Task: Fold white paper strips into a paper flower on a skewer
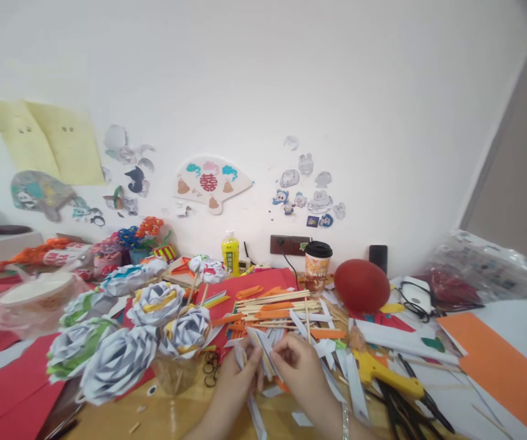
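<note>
My left hand [239, 374] is closed, its thumb and fingers pinching folded white paper strips [260, 343] with thin coloured edges. From the other side my right hand [304, 370] is closed on the same strips, thumb and index finger together. One long strip hangs below my left hand. Just beyond both hands lies a heap of thin wooden sticks [275, 305] mixed with orange and white folded strips. To the left stand several large rosette-like paper flowers [119, 360] in white with green or yellow. A yellow-handled glue gun [389, 374] lies right of my right hand.
Near the wall stand a yellow-labelled bottle [230, 253], a lidded paper cup [317, 266] and a red balloon [362, 286]. Black scissors [398, 409] lie at the front right, beside orange paper [504, 373]. Red paper [20, 385] and a bagged tub [38, 299] are at left.
</note>
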Demonstrator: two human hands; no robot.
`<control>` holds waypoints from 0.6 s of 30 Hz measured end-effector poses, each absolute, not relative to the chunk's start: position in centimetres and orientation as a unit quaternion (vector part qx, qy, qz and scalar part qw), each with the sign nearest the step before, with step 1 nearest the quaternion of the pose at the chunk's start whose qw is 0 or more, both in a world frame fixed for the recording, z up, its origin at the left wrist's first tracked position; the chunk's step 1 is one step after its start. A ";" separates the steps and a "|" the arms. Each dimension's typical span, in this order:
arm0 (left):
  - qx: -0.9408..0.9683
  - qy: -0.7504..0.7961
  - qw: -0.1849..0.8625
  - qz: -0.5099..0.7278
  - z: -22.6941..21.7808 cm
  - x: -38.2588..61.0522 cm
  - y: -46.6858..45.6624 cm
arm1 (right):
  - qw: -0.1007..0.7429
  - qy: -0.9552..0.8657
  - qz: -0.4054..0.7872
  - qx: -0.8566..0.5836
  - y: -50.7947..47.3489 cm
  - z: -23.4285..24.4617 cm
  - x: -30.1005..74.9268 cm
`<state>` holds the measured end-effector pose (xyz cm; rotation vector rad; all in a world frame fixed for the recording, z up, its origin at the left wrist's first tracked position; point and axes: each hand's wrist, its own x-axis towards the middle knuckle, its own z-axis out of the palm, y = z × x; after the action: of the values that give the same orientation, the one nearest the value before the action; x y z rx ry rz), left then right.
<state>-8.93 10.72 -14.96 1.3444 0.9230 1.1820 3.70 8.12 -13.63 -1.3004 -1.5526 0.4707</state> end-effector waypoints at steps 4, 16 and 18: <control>0.594 0.375 0.535 0.470 -14.9 -9.0 10.6 | 0.495 -0.665 0.169 -0.533 7.9 -13.7 3.9; 0.556 0.405 0.560 0.462 -14.9 -8.7 10.4 | 0.456 -0.755 0.038 -0.469 7.2 -14.8 3.5; 0.537 0.405 0.565 0.479 -15.0 -8.8 10.6 | 0.412 -0.788 0.002 -0.457 7.1 -14.6 3.7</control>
<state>-8.79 10.62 -14.99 1.2629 0.9530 1.1259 3.73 7.06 -14.57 -1.1504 -1.9824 0.0054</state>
